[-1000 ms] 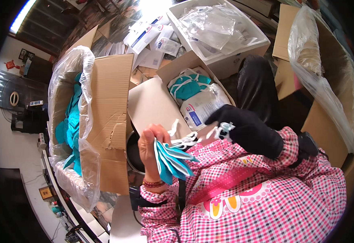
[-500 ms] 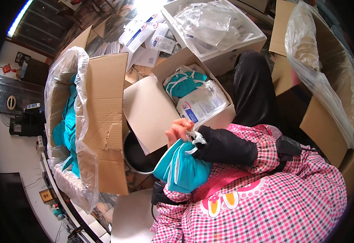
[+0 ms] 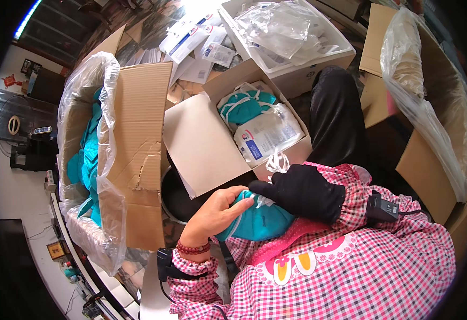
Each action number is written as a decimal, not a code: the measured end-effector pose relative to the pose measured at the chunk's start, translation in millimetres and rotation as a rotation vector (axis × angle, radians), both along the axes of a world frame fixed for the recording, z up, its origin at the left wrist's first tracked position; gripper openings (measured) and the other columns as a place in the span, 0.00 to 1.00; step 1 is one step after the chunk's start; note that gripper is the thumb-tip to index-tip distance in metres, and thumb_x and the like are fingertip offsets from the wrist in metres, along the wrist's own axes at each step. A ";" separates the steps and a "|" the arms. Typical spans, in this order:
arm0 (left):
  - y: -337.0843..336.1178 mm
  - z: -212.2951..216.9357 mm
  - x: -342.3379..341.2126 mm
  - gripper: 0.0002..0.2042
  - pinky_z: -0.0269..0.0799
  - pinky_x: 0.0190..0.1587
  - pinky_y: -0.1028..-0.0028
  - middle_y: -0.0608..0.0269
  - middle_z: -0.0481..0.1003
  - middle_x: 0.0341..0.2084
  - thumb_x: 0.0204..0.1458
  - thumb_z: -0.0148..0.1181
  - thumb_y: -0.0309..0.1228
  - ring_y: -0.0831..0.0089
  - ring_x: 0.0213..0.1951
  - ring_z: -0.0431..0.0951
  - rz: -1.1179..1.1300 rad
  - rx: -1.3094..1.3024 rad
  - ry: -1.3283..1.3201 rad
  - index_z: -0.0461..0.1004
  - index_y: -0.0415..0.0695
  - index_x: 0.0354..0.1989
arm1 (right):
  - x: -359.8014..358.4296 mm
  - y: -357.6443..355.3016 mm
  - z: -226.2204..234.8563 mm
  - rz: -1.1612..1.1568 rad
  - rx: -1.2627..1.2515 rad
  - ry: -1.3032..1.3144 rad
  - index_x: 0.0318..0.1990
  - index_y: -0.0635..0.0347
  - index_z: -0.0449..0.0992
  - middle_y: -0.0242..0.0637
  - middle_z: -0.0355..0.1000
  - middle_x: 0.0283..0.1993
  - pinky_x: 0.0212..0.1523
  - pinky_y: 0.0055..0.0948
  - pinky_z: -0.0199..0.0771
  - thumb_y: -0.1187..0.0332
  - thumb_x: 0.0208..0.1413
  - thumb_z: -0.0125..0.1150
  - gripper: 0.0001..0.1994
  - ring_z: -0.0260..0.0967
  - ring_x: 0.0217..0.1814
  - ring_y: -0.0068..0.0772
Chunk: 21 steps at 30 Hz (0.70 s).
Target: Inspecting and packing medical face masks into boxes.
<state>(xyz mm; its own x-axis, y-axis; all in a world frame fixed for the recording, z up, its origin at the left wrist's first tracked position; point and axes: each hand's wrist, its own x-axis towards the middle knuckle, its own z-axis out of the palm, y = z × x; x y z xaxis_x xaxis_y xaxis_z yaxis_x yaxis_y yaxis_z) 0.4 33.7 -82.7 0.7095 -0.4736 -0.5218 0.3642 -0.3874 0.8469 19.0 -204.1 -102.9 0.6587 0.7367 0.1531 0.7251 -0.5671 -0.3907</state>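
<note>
My bare left hand, with red beads at the wrist, grips the left side of a teal face mask. The thumb lies over the mask's top edge. My right hand, in a black glove, is closed at the mask's upper right edge. White elastic straps stick up in loops above the glove. Just beyond my hands stands an open carton holding more teal masks with white straps and a clear printed packet.
To the left, a plastic-lined cardboard box contains many teal masks. A white tub of clear bags stands at the back, beside flat printed packets. Another lined box is at right. A dark round bin sits below the carton flap.
The mask has turned and shifted slightly right. My left hand and forearm have come into clear view on its left side. The straps now stand up above my gloved right hand.
</note>
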 end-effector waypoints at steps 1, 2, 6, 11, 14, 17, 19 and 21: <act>-1.8 -0.2 -2.9 0.16 0.71 0.44 0.75 0.62 0.78 0.35 0.64 0.56 0.36 0.78 0.37 0.73 0.017 -0.010 -0.023 0.74 0.34 0.50 | 1.6 -2.7 2.4 0.028 0.005 -0.083 0.46 0.53 0.75 0.37 0.72 0.29 0.23 0.36 0.71 0.66 0.55 0.58 0.11 0.76 0.26 0.37; -2.3 -4.1 -5.1 0.16 0.71 0.44 0.75 0.62 0.78 0.35 0.64 0.56 0.36 0.78 0.37 0.73 0.020 -0.012 -0.023 0.74 0.34 0.50 | 2.2 -4.9 3.7 0.055 0.009 -0.165 0.45 0.53 0.75 0.36 0.70 0.28 0.23 0.35 0.71 0.67 0.54 0.58 0.11 0.75 0.25 0.36; -13.5 -18.9 -15.3 0.12 0.71 0.41 0.74 0.64 0.77 0.32 0.65 0.54 0.32 0.77 0.34 0.73 0.094 0.007 -0.206 0.74 0.37 0.48 | 0.4 -12.4 5.3 0.025 -0.001 -0.169 0.44 0.52 0.76 0.35 0.70 0.28 0.24 0.34 0.71 0.67 0.53 0.59 0.10 0.74 0.25 0.35; -13.3 -30.2 -35.5 0.10 0.67 0.44 0.80 0.70 0.74 0.35 0.63 0.56 0.29 0.83 0.39 0.70 0.289 -0.138 -0.065 0.75 0.35 0.47 | -11.4 -35.8 2.7 0.080 -0.037 -0.157 0.39 0.44 0.79 0.30 0.69 0.26 0.25 0.35 0.69 0.64 0.50 0.60 0.09 0.72 0.24 0.33; -14.4 -37.6 -42.3 0.10 0.68 0.44 0.80 0.70 0.74 0.35 0.63 0.57 0.29 0.83 0.39 0.71 0.329 -0.195 -0.045 0.75 0.35 0.46 | -16.7 -45.6 16.6 0.133 -0.166 -0.120 0.41 0.43 0.80 0.29 0.70 0.25 0.22 0.35 0.68 0.64 0.50 0.60 0.10 0.71 0.24 0.32; -16.3 -46.3 -53.6 0.10 0.69 0.40 0.79 0.70 0.75 0.32 0.64 0.55 0.29 0.83 0.36 0.72 0.368 -0.228 -0.054 0.75 0.36 0.47 | -21.3 -56.5 25.8 0.193 -0.156 -0.083 0.47 0.42 0.80 0.31 0.71 0.26 0.21 0.34 0.67 0.65 0.49 0.62 0.16 0.72 0.25 0.32; -17.6 -46.7 -56.1 0.10 0.69 0.40 0.79 0.69 0.75 0.33 0.64 0.55 0.29 0.83 0.36 0.72 0.385 -0.255 -0.034 0.75 0.36 0.47 | -24.6 -57.2 32.5 0.161 -0.160 -0.058 0.46 0.42 0.81 0.31 0.72 0.27 0.22 0.34 0.68 0.66 0.48 0.63 0.15 0.73 0.27 0.32; -19.9 -48.5 -59.3 0.10 0.69 0.41 0.79 0.69 0.75 0.34 0.64 0.55 0.29 0.83 0.37 0.72 0.398 -0.283 -0.012 0.76 0.36 0.48 | -30.0 -58.8 30.7 0.125 -0.165 -0.031 0.45 0.42 0.81 0.32 0.73 0.28 0.24 0.34 0.69 0.66 0.47 0.64 0.15 0.73 0.28 0.33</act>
